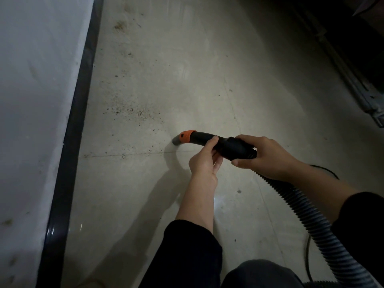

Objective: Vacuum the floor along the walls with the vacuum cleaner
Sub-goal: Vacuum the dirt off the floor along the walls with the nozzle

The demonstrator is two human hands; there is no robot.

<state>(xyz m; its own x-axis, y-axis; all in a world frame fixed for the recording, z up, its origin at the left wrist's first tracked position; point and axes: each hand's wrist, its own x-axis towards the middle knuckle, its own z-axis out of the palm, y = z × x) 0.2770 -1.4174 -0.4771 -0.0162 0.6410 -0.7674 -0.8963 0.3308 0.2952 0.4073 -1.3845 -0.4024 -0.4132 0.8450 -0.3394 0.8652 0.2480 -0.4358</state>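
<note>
Since the wall (37, 100) and its dark skirting strip (76, 113) run well to the left of your hands, the floor (187, 80) between them is the ground you have to cover. Trailing back from under your right hand (268, 154), the ribbed hose (311, 221) will likely be light and springy. It should bend freely and tug when stretched, so it is no place to steer from. Guide instead by the curved black tube (199, 137), which looks like stiff, smooth plastic. Your right hand is wrapped over the cuff where hose meets tube, fingers curled down around it. Your left hand (204, 163) grips the tube just ahead, thumb on top and fingers curled beneath, with both forearms reaching forward and low. Beyond the left thumb, the orange collar (187, 136) leads to the grey nozzle tip (176, 140). The tip is at or just above the floor; which one cannot be told. Dark grit (133, 111) lies scattered ahead and left of it.
</note>
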